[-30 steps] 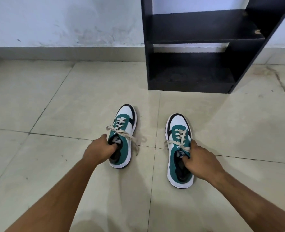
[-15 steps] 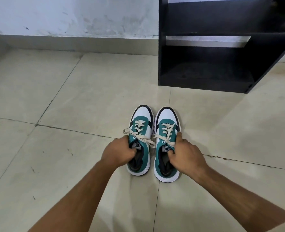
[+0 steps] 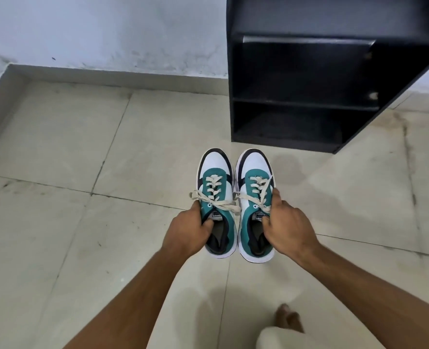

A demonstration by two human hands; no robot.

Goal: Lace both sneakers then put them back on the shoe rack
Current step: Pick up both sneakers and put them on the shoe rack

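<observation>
Two laced sneakers, white, teal and black with cream laces, hang side by side above the floor, toes pointing away from me. My left hand (image 3: 187,233) grips the left sneaker (image 3: 214,177) at its collar, fingers inside the opening. My right hand (image 3: 285,229) holds the right sneaker (image 3: 253,172) the same way, thumb along its outer side. The black shoe rack (image 3: 301,102) stands just beyond the toes, its bottom shelf bare.
Pale tiled floor (image 3: 82,222) spreads all around, with a white wall (image 3: 107,28) and skirting at the back. My bare foot (image 3: 289,318) and a pale trouser knee show at the bottom right, below the right arm.
Both hands brought the sneakers together from apart, then lifted them off the floor and carried them closer to the rack. The view has risen and my foot has come into sight.
</observation>
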